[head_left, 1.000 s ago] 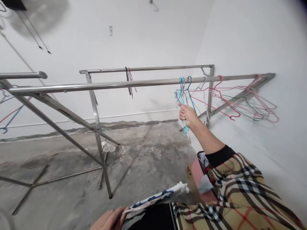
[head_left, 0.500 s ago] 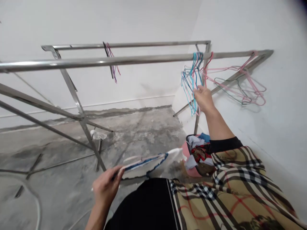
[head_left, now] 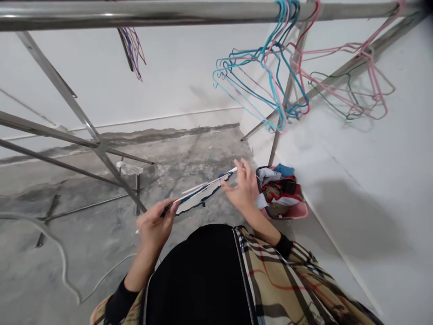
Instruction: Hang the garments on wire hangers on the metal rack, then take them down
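Observation:
My left hand [head_left: 156,222] pinches one end of a white garment with navy trim [head_left: 199,195], which stretches out narrow and nearly edge-on in front of my body. Its exact kind is unclear. At the other end is my right hand [head_left: 241,187], with thumb and fingers apart around the white tip; whether it touches the cloth is hard to tell. Above and beyond, a bunch of blue and pink wire hangers [head_left: 270,67] hangs from the metal rail [head_left: 142,14], away from both hands.
A pink basket [head_left: 301,211] full of clothes [head_left: 280,185] stands on the floor at right, near the wall. Pink and green hangers [head_left: 365,85] hang further right, purple and black ones [head_left: 131,49] at left. Crossed rack legs [head_left: 99,146] and a grey hose [head_left: 62,257] occupy the left.
My right hand has let go of the bunched hangers and come down to the garment's far end. The hangers have fanned out. My view has tilted downward.

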`<state>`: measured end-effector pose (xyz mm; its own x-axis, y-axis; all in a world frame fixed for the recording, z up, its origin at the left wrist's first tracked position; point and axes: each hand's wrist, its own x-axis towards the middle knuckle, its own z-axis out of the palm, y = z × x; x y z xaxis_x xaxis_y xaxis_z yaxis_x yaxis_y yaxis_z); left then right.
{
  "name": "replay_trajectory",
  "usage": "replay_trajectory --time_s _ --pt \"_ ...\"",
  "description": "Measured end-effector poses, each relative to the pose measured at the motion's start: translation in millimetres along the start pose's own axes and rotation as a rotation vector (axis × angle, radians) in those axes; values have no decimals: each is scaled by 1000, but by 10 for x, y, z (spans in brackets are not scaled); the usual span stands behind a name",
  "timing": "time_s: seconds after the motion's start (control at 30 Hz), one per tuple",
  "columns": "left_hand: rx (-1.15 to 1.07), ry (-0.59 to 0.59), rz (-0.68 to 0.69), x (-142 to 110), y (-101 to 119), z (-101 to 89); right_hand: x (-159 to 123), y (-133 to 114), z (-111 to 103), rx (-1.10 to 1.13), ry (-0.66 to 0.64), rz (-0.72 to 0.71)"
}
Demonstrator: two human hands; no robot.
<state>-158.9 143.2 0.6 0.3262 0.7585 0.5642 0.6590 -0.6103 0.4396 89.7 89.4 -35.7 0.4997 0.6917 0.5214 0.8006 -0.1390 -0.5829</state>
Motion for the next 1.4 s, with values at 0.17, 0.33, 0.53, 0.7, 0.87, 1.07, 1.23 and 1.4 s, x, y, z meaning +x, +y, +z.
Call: replay_trajectory --time_s 0.17,0.33,0.53,0.7,0.87,1.07,1.23,1.4 --pt "6 36 108 -23 47 75 -11 286 56 -21 28 109" --pt "78 22 136 -59 -51 71 -42 680 -107 114 9 212" --pt "66 -24 79 -76 -197 2 -3 891 -248 413 -21 552" --pt "-14 26 -98 -83 -307 -69 -73 934 -302 517 -302 684" --pt "-88 39 -120 -68 -345 -135 -152 847 -463 455 -756 467" --pt "-171 -153 8 -8 -257 -73 -85 319 -1057 207 -883 57" --pt "-145 -261 -106 22 -272 24 50 -79 -1402 560 -1101 -183" --pt "-65 -216 -121 15 -357 -32 20 300 -1467 412 -846 129"
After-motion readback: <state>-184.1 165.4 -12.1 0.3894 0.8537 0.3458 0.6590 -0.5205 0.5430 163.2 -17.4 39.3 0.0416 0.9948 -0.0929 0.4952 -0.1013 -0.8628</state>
